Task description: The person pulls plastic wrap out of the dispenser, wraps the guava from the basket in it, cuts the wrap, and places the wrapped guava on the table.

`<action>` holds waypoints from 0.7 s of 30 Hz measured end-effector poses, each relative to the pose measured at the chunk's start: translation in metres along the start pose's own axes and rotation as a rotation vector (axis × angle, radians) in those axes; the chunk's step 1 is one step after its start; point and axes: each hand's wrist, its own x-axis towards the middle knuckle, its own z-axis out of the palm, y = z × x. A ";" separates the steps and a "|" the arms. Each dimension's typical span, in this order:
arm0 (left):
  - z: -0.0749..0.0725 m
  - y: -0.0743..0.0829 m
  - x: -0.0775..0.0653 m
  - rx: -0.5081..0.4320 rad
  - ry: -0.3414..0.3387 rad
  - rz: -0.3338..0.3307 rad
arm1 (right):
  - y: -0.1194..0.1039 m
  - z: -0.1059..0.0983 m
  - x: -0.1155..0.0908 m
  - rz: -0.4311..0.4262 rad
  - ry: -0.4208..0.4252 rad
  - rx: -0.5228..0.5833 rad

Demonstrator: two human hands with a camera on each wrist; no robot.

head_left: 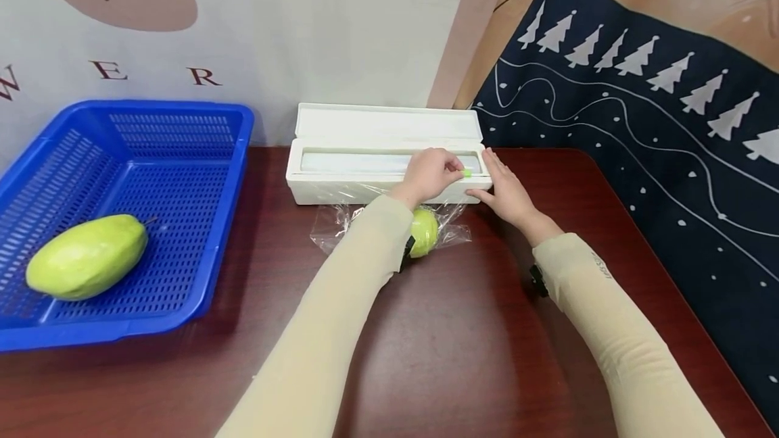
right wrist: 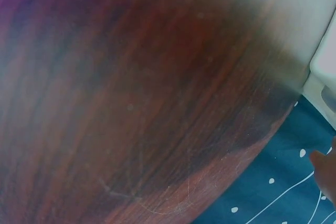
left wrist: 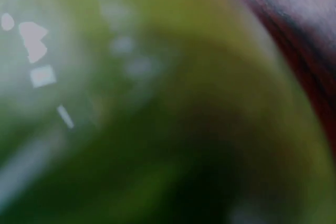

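A white cling film dispenser box point(head_left: 341, 191) stands at the back of the table with its lid point(head_left: 389, 124) raised. My left hand point(head_left: 429, 173) pinches a small green slider point(head_left: 466, 173) on the front edge, near the right end. There, my right hand point(head_left: 510, 196) rests against the box with fingers extended and thumb by the front. Under my left wrist lies a round green fruit point(head_left: 426, 232), with clear cling film point(head_left: 331, 227) around it. That fruit point(left wrist: 173, 66) fills the left wrist view, blurred. Only a fingertip point(right wrist: 326, 174) shows in the right wrist view.
A blue plastic basket point(head_left: 209, 249) stands at the left, holding a large yellow-green fruit point(head_left: 88, 257). Behind the box hangs a pale printed backdrop point(head_left: 341, 32). Dark blue cloth with white trees point(head_left: 639, 134) borders the reddish-brown table point(head_left: 456, 350) on the right.
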 end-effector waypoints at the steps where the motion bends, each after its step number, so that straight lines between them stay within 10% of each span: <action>1: 0.000 0.000 0.000 0.001 -0.001 0.001 | 0.000 0.000 0.000 0.002 -0.001 -0.001; 21: -0.008 -0.006 -0.008 0.031 -0.013 -0.013 | 0.000 -0.001 0.001 0.026 -0.018 -0.012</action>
